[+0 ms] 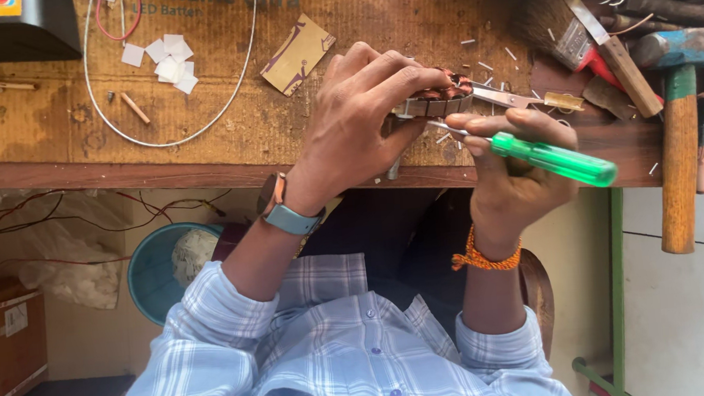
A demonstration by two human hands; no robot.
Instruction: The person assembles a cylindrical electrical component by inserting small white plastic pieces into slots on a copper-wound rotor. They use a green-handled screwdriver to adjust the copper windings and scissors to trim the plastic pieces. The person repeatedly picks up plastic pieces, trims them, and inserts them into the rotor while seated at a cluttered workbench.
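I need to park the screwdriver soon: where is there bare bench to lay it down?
Bare wood lies inside the white wire loop, between the paper squares and the cardboard piece. Right of the right hand, the hammer and brush crowd the bench.

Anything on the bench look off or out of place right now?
Mostly the hammer: its wooden handle hangs past the bench edge. Small white slivers lie scattered around the copper-wound stator.
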